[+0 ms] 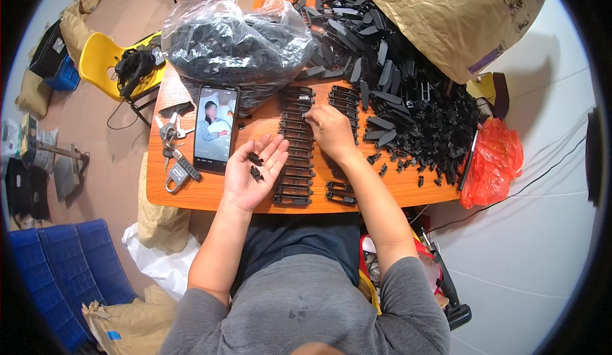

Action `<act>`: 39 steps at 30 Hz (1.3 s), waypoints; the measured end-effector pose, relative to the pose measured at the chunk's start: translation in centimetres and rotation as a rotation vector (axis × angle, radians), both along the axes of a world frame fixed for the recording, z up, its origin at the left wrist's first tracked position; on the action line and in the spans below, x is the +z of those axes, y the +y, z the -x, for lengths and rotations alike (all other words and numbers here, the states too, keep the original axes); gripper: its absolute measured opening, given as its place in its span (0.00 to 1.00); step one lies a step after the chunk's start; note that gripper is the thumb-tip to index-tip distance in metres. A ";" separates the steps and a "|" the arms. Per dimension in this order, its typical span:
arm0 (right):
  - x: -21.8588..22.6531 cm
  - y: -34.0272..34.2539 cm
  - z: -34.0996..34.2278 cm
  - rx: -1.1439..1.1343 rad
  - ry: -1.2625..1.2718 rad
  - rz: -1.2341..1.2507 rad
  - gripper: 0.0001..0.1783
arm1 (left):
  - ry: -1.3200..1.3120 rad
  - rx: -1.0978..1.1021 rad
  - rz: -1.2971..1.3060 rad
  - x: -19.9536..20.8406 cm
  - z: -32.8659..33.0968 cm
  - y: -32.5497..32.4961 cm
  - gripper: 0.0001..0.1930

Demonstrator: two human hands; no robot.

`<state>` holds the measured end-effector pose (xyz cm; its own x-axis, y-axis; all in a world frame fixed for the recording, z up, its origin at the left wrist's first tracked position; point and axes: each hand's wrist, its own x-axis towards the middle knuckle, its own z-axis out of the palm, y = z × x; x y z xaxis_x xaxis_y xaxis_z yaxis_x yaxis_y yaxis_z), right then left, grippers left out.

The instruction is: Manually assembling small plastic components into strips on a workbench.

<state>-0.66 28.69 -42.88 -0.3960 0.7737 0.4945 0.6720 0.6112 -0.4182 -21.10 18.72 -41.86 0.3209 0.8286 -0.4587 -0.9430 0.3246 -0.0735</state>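
Observation:
My left hand (252, 175) lies palm up with its fingers loosely stretched. Small black plastic parts (255, 172) rest on the palm and fingers. My right hand (331, 130) is closed in a pinch at the upper part of a long column of black plastic frames (294, 170). Whatever sits between those fingertips is hidden. The frames lie side by side in a neat stack running toward the table's near edge. A second column of similar frames (344, 100) is to its right, partly covered by my right hand and forearm.
A large pile of loose black parts (389, 81) covers the table's right side. Behind stand a clear plastic bag (236, 42) and a brown paper sack (459, 23). A phone (216, 125), keys with a padlock (177, 175) and a red bag (494, 163) flank the work.

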 end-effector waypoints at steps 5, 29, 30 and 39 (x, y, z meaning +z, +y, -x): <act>0.0 0.0 -0.2 0.022 -0.024 0.022 0.06 | 0.005 0.000 0.004 0.1 -0.2 0.1 0.15; 7.1 -6.9 3.4 0.265 0.027 0.165 0.10 | 0.060 -0.135 -0.261 0.7 -1.3 -0.1 0.28; 7.2 -7.2 3.5 0.271 0.029 0.168 0.10 | 0.024 -0.126 -0.305 0.6 -1.0 -0.1 0.29; 6.2 -7.4 1.2 0.222 0.049 0.162 0.07 | -0.093 -0.086 -0.184 0.1 -1.0 0.5 0.28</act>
